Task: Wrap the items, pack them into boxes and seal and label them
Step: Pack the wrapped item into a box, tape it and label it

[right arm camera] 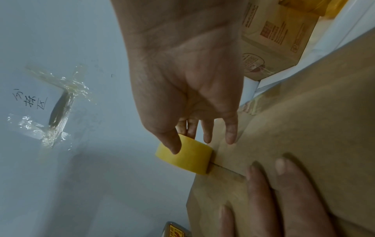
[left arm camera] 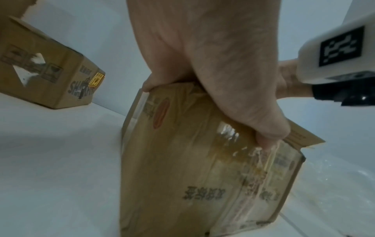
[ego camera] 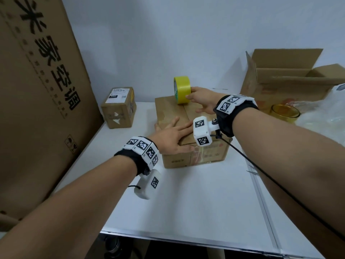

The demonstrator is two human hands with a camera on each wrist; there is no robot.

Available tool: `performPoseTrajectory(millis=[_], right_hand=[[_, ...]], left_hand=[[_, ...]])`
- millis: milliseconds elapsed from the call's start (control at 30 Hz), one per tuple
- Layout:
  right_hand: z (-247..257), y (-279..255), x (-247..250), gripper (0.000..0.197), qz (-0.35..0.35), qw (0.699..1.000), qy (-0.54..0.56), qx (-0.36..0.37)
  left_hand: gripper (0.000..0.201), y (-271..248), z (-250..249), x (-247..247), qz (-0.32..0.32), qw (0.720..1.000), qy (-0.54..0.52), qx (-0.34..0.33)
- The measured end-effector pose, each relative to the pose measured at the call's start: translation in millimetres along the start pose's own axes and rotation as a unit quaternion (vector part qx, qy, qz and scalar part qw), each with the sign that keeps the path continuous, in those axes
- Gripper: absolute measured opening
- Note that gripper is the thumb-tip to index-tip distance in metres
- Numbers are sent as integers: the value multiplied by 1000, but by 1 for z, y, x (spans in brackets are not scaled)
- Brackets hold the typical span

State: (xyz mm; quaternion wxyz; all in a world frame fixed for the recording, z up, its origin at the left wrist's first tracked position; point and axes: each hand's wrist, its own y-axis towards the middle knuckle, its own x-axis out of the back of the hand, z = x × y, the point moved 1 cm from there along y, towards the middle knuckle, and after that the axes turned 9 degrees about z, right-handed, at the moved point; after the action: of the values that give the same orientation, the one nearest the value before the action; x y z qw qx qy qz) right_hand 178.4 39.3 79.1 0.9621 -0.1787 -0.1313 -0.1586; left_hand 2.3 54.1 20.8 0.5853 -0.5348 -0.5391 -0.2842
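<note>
Yellow tape roll (ego camera: 182, 90) pinched in right hand (ego camera: 202, 100) grip atop box (ego camera: 186, 131); left hand (ego camera: 172, 137) flat, fingers spread.

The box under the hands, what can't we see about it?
- Inside the box: flaps closed, all views.
- Its top seam: head view, left hand and tape roll cover parts.
- Side print: left wrist view, blurred under shiny old tape.
- Right hand fingertips behind the roll: head view hides them.
</note>
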Motion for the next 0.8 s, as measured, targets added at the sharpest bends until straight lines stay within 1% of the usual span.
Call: performPoseTrajectory(millis=[67,167,300,400,467,533,667,700,767,800], right_hand=[[0,4,1,41,-9,1000,10,1],[2,10,3,46,-25,999,30,4],[3,22,6,47,-37,999,-25,9],[0,32,6,30,-64,997,-8,31],[1,30,4,37,-89,995,-22,32],[6,24,4,34,-105,993,-16,40],[8,4,3,29,-115,992,33,42],[6,0,2,35,-116,992,30,41],[1,-6,3,56,-121,992,16,41],[2,-14,2,61,-121,991,16,45]], left_hand=[[84,2,4,2,-10,1000,-18,-3],[80,4,7,2,-17,999,-28,-7],[76,8,10,0,-22,1000,-23,-1],[76,9,11,0,-22,999,-25,-4],[76,9,12,0,-20,999,-26,-4],[77,10,13,1,-17,999,-35,-1],[77,13,14,3,-23,998,-65,-8],[78,14,15,3,-25,998,-66,-6],[81,17,17,1,-29,998,-57,-13],[83,17,17,0,-31,998,-54,-20]])
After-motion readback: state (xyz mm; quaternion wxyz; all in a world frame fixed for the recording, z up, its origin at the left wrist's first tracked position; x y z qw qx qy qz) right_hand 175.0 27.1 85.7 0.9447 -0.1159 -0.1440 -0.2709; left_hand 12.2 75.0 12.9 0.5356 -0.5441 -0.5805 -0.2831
